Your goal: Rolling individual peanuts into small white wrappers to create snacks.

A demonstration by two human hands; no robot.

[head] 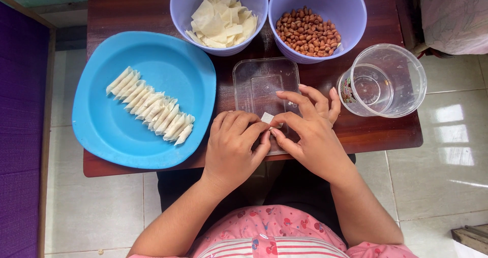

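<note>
Both hands meet at the near table edge, over a clear plastic lid [264,87]. Left hand [234,148] curls knuckles-up, fingertips pinching a small pale wrapper [267,117]. Right hand [307,131] grips the same wrapper between thumb and forefinger, other fingers fanned out and lifted. Wrapper sits between the two hands, just above the lid.

Dark wooden table [132,6] is small and crowded; little bare wood remains. Blue plate [101,126] overhangs the left edge, carrying a slanted row of folded wrappers [150,106]. Far side: two lilac bowls touching, one with flat wrapper squares [221,16], one with peanuts [307,33]. Clear plastic tub [384,80] lies tipped near the right edge, beside the right hand.
</note>
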